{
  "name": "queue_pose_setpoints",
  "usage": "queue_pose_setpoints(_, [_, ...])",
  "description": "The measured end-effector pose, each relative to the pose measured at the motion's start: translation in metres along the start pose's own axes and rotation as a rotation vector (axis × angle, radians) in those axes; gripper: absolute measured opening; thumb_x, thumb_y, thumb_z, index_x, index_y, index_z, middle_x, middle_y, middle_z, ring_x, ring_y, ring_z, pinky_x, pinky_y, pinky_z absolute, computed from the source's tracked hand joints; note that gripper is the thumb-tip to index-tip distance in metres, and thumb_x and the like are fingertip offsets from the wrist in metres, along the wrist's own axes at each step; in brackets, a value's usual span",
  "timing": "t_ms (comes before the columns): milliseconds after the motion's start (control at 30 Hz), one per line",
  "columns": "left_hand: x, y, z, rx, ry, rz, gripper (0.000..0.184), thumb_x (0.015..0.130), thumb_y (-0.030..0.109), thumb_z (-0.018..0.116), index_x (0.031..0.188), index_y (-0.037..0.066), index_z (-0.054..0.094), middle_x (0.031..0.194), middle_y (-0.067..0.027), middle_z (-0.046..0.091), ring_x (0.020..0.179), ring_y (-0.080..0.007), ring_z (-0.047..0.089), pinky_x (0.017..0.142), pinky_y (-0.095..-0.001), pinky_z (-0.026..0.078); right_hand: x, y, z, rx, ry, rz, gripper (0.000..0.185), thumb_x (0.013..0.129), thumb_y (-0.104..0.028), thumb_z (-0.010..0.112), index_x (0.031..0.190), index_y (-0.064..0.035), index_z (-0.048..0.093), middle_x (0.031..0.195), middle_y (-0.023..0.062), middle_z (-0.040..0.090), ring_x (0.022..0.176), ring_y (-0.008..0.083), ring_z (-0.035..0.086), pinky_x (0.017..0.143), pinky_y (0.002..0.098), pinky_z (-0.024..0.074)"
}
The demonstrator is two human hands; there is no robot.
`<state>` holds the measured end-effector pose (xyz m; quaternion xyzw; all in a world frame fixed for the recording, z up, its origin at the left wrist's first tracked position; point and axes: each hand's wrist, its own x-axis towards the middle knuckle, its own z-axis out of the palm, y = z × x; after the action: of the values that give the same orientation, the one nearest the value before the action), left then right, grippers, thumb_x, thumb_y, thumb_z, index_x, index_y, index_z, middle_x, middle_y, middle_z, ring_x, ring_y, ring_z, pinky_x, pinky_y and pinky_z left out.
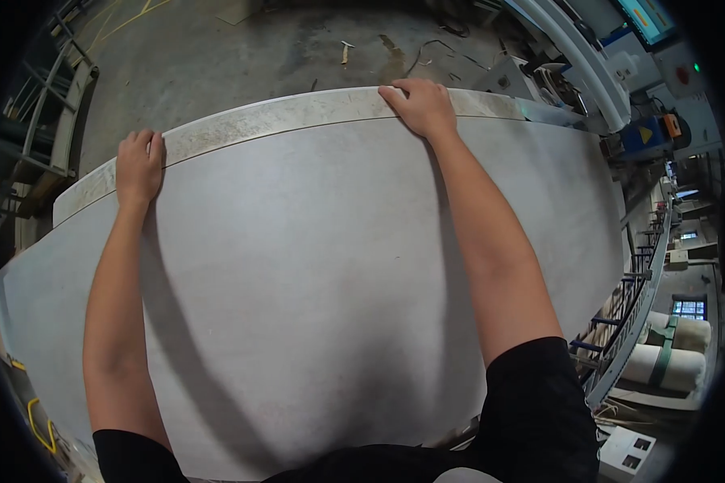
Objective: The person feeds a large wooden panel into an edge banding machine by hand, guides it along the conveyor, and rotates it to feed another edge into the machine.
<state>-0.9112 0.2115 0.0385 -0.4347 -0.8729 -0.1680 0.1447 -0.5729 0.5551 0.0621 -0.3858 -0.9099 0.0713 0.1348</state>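
Observation:
A large pale grey-white panel (298, 266) lies flat in front of me. Along its far side runs a long narrow strip (274, 119) with a mottled beige face, set off from the panel by a thin dark line. My left hand (139, 167) grips the strip toward its left end, fingers bent over it. Farther right, my right hand (423, 106) holds the strip with its fingers curled over the far edge and the thumb pointing left. The fingertips of both hands are partly hidden.
Right of the panel stand a machine with a curved light-coloured guard (588, 64) and a lit screen (648, 18). A conveyor frame (632, 322) runs along the right side. White rolls (664, 366) lie beyond it. A metal rack (48, 121) stands at the left; scraps litter the concrete floor (258, 56).

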Motion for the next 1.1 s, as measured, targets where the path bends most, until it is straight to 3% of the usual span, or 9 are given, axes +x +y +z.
queue_pose_setpoints(1100, [-0.0011,0.0015,-0.0008,-0.018,0.008,-0.003,0.032,0.097,0.033,0.052,0.097,0.004,0.067,0.094,-0.0162,0.06,0.095,-0.0359,0.057,0.082,-0.0442,0.046,-0.0019,0.0,-0.0014,0.035,0.006,0.02,0.054,0.087,-0.057,0.055,0.112,-0.0125,0.073,0.114,0.0114,0.069,0.113,0.0275,0.058,0.105,0.0364,0.0365])
